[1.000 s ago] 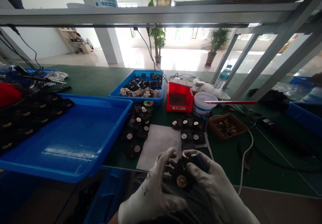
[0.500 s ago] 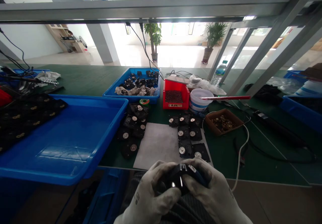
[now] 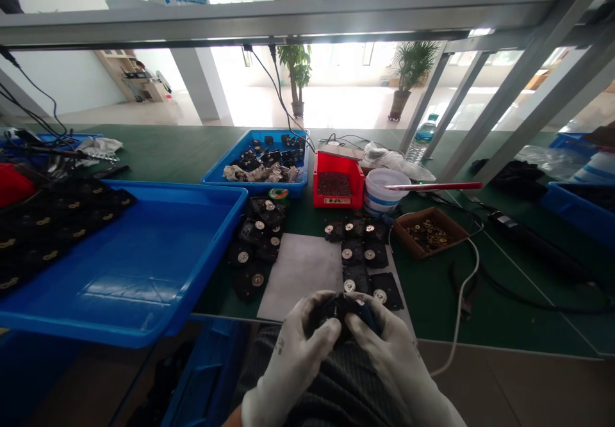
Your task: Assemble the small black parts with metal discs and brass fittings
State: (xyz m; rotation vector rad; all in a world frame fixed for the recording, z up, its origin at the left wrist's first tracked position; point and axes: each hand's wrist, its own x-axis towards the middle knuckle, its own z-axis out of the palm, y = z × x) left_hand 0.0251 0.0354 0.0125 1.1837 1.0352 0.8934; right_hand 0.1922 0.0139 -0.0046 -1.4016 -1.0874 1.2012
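Observation:
Both my hands wear whitish work gloves and grip one small black part [image 3: 340, 312] at the table's front edge. My left hand [image 3: 307, 337] wraps its left side, thumb on top. From the other side my right hand [image 3: 384, 337] holds it, its thumb also pressed on the face. The fingers cover most of the part, so its exact kind is hidden. Just beyond lies a pale sheet [image 3: 302, 273]. Black square parts with silver discs [image 3: 350, 285] stand in rows on its right, and more such parts [image 3: 250, 280] are stacked to its left.
A large blue tray [image 3: 158, 324] on the left carries flat black pieces. Farther back are a smaller blue tray [image 3: 206, 180], a red bin [image 3: 339, 201] of small dark pieces, a white tub [image 3: 379, 203] and a cardboard box [image 3: 413, 251] of brass-coloured bits. A white cable [image 3: 461, 305] hangs over the edge.
My hands, still around the black part, have drawn closer together and tilted it, so its bright metal details show less. The camera view has shifted slightly.

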